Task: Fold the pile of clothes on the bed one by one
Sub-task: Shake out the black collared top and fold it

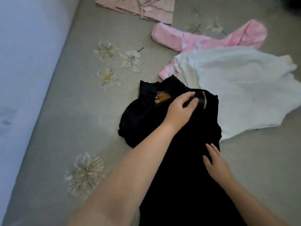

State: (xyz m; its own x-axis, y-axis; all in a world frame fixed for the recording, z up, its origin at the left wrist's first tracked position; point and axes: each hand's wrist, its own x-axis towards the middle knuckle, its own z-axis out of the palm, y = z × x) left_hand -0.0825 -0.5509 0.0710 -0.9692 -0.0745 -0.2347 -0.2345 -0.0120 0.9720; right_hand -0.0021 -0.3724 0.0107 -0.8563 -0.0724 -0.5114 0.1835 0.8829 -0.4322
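Hands work on a black garment (179, 160) that lies lengthwise on the bed (65, 128), its collar end away from the person and its lower part running off the near edge of the view. The left hand (180, 108) reaches across to the collar area, fingers curled and thumb closing toward them, pinching a fold of black cloth just beside an orange-brown label (162, 97). The right hand (215, 160) lies lower down on the garment's right side, fingers straight and slightly spread, pressing flat on the cloth and holding nothing. A black sleeve bunches out to the left of the collar. Beyond the collar and to the right, a white garment (236, 88) lies spread and rumpled, touching the black one's upper right edge. A pink fleecy garment (203, 39) lies partly under the white one, with an arm stretched each way. A folded pale pink piece (138, 5) sits farther off at the top. The bed cover is grey with pale flower prints (86, 173).
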